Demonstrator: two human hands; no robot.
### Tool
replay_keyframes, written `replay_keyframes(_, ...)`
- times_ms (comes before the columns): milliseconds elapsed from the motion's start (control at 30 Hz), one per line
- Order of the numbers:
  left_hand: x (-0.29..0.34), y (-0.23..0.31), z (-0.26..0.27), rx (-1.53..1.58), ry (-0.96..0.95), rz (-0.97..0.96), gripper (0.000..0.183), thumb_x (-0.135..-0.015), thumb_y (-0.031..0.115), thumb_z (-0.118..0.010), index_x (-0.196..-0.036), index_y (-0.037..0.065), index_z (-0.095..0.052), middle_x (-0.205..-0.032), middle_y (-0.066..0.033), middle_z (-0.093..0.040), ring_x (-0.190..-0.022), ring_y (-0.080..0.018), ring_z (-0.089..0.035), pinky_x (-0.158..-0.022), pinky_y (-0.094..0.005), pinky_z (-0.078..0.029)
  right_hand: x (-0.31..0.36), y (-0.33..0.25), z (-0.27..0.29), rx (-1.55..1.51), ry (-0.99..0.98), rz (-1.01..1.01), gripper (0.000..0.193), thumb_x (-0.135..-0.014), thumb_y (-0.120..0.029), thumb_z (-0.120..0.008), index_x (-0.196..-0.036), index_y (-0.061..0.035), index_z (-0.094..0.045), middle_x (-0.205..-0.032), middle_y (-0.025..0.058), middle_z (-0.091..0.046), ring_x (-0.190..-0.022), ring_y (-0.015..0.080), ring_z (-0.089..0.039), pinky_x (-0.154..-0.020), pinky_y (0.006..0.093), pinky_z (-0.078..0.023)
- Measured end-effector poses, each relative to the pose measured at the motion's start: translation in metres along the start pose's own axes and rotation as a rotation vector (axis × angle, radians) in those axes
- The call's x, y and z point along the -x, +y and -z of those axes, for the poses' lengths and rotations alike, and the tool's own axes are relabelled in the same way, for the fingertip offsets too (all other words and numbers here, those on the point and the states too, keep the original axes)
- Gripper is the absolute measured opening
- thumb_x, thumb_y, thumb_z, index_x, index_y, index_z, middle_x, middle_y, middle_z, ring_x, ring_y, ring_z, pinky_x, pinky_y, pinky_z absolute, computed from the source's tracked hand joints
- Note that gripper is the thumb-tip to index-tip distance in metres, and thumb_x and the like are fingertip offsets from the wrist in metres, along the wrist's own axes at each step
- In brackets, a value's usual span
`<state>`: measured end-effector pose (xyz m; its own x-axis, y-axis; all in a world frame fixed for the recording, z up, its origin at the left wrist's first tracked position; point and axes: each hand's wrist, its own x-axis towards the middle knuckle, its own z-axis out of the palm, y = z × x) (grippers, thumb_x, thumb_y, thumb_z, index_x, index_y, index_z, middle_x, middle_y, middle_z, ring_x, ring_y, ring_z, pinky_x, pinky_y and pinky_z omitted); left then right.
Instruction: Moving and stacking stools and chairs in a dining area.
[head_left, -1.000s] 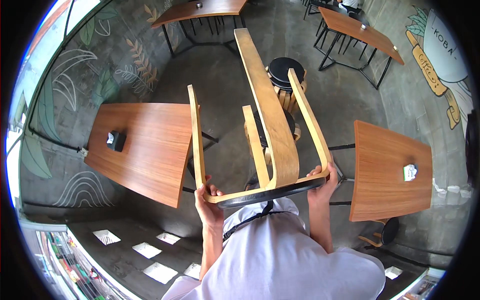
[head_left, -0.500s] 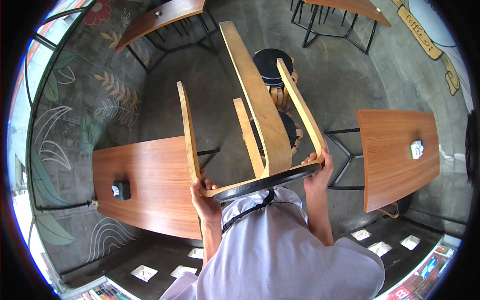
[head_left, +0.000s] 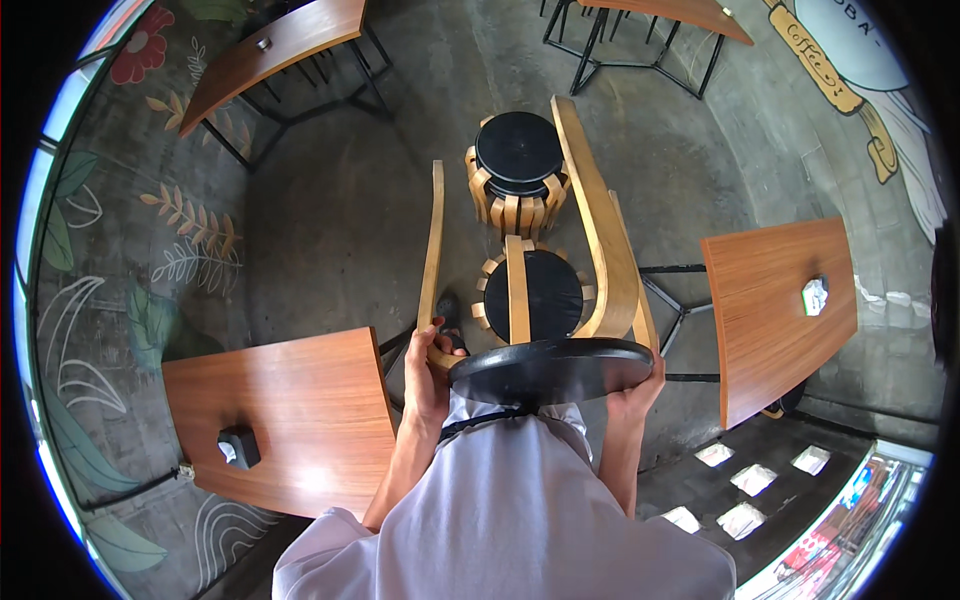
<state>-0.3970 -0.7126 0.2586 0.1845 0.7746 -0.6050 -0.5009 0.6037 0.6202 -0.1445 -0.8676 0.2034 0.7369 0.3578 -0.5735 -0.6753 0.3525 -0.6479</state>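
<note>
Head view: left hand [head_left: 424, 385] and right hand [head_left: 635, 395] grip a round black-seated stool [head_left: 550, 372] with bent, pale wooden legs [head_left: 612, 265].

Was worn on head, left one of pair. Faced down and forward past shirt [head_left: 540, 510] to nearby stool [head_left: 550, 374], took in tables [head_left: 300, 410] and floor [head_left: 440, 80] farther off.

R hand [head_left: 636, 388] — pt. hidden (behind stool [head_left: 550, 374])

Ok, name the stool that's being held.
The stool gripped by the left hand and right hand, legs pointing forward; the stacked stools beyond stand seat-up, untouched.
</note>
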Motion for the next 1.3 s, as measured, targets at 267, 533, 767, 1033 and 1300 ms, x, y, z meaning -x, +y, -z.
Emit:
replay_keyframes(267,-0.128,0.083,-0.022,-0.125,-0.046,0.176,0.031,-0.092,0.028,-0.057,-0.11,0.003,-0.055,-0.077,-0.0038,-0.053,-0.069,-0.0184,-0.061,-0.061,-0.0289,-0.051,0.002,0.057,-0.089,-0.064,0.204,0.043,0.043,-0.092,-0.03,-0.049,-0.129,-0.0108,-0.059,-0.116,0.0031,-0.064,-0.106,0.0204,-0.061,-0.088,0.0353,-0.05)
replay_keyframes(533,-0.225,0.152,-0.031,-0.227,-0.026,0.287,0.021,-0.092,0.026,-0.056,-0.097,0.006,-0.056,-0.079,-0.0051,-0.054,-0.068,-0.0188,-0.06,-0.061,-0.0293,-0.052,0.009,0.122,-0.15,-0.092,0.303,0.027,0.034,-0.092,-0.027,-0.043,-0.112,-0.0084,-0.064,-0.106,0.004,-0.069,-0.1,0.0221,-0.064,-0.087,0.0351,-0.049)
replay_keyframes(767,-0.244,0.159,-0.024,-0.251,-0.043,0.339,0.023,-0.09,0.026,-0.058,-0.099,0.005,-0.056,-0.078,-0.0049,-0.053,-0.069,-0.0193,-0.06,-0.062,-0.0298,-0.052,0.016,0.136,-0.165,-0.1,0.316,0.056,0.034,-0.093,-0.027,-0.042,-0.112,-0.0092,-0.063,-0.107,0.0047,-0.069,-0.102,0.0227,-0.064,-0.09,0.0368,-0.048)
replay_keyframes(1033,-0.231,0.169,-0.043,-0.196,-0.085,0.303,0.021,-0.087,0.027,-0.064,-0.092,0.007,-0.064,-0.074,-0.001,-0.054,-0.069,-0.0155,-0.056,-0.066,-0.0271,-0.047,0.011,0.133,-0.167,-0.22,0.171,0.07,0.034,-0.095,-0.027,-0.04,-0.115,-0.0092,-0.061,-0.111,0.0051,-0.068,-0.103,0.0228,-0.064,-0.092,0.0382,-0.049)
replay_keyframes(1300,-0.198,0.18,-0.047,-0.176,-0.098,0.183,0.022,-0.086,0.029,-0.065,-0.091,0.008,-0.065,-0.076,0.0002,-0.054,-0.074,-0.0127,-0.053,-0.067,-0.0254,-0.044,-0.001,0.134,-0.162,-0.231,0.067,0.071,0.034,-0.095,-0.028,-0.037,-0.104,-0.009,-0.065,-0.107,0.0052,-0.069,-0.102,0.0247,-0.064,-0.092,0.0407,-0.049)
